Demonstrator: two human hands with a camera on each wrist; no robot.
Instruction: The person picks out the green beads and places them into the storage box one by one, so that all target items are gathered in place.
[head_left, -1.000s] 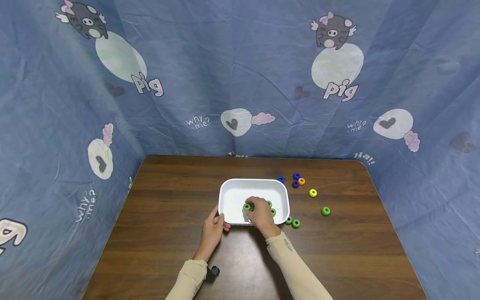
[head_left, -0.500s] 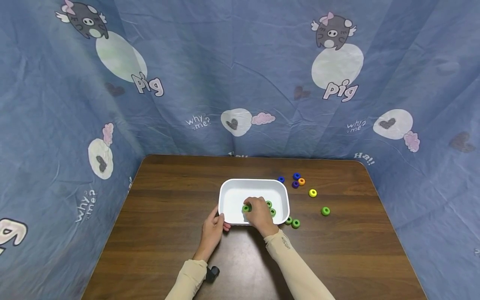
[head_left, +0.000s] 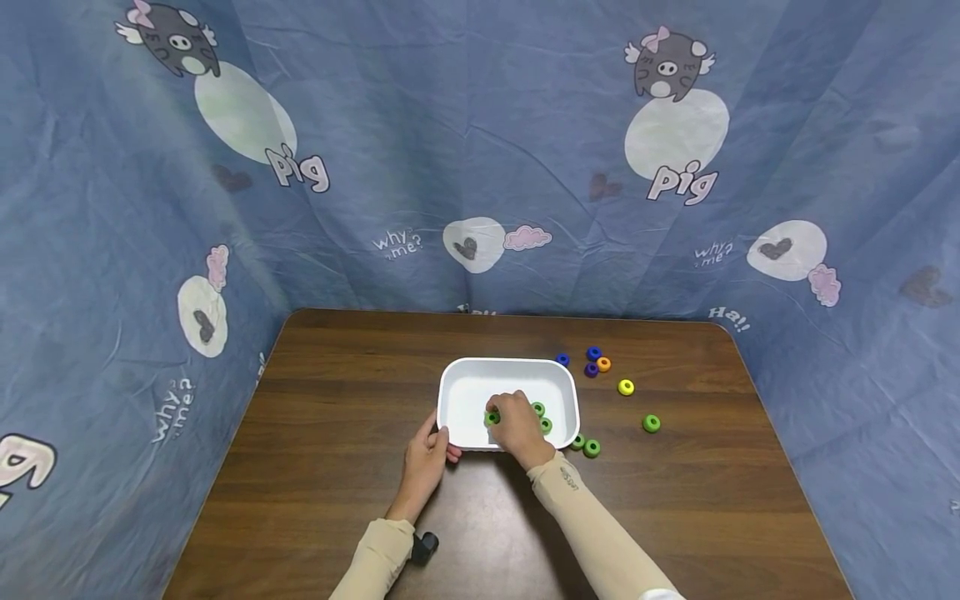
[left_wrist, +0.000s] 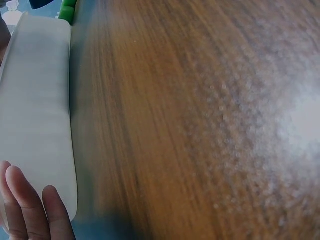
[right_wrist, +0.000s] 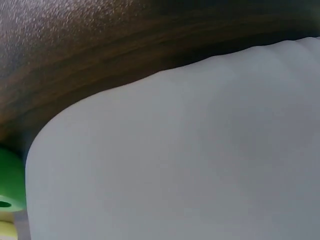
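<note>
The blue cloth point(head_left: 480, 158) reads "pig" in 2 places, plus a cut-off "g" at the left edge, "why me?" in 3 places, and "Ha!!" at the right. Lettering point(head_left: 569, 478) on the right sleeve point(head_left: 603, 529) is too small to read.

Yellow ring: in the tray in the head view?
No, the yellow ring is on the table, to the right of the tray.

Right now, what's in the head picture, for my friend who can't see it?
A right hand pinches a green ring inside a white tray while the left hand holds the tray's near left corner. Other green rings lie in the tray and beside it; blue, purple, orange and yellow ones sit on the brown table, before a blue pig curtain.
</note>
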